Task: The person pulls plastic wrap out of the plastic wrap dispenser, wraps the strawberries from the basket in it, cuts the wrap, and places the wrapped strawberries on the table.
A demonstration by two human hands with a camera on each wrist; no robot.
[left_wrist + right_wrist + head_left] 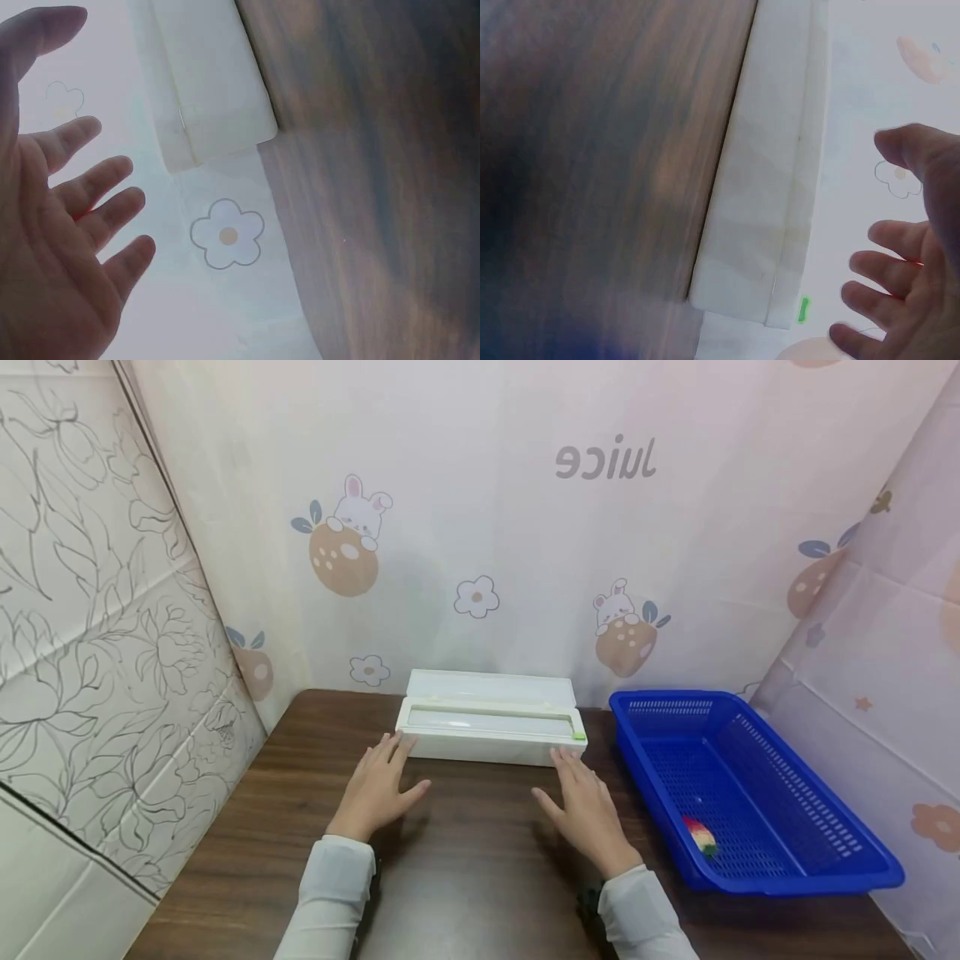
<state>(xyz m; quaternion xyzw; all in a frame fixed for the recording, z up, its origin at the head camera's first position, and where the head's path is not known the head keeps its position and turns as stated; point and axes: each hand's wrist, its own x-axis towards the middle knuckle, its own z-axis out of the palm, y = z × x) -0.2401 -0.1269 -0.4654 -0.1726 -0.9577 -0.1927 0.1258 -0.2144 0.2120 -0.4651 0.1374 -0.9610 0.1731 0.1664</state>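
A long white dispenser box (480, 747), like one for cling film, lies at the back of the table. Its hinged lid (491, 687) is raised against the wall side, and a small green slider (579, 736) sits at its right end. My left hand (378, 789) is by the box's left front corner, fingers spread and fairly straight. By the right front corner is my right hand (585, 806), also with extended fingers. Both palms face the box in the wrist views and hold nothing. Whether the fingertips touch the box I cannot tell.
On the right of the brown wooden table (465, 877) stands a blue plastic basket (810, 885). A small red, yellow and green piece (700, 837) lies inside it. Behind the table hangs a printed curtain (480, 527); a flower-patterned panel (97, 610) is at left.
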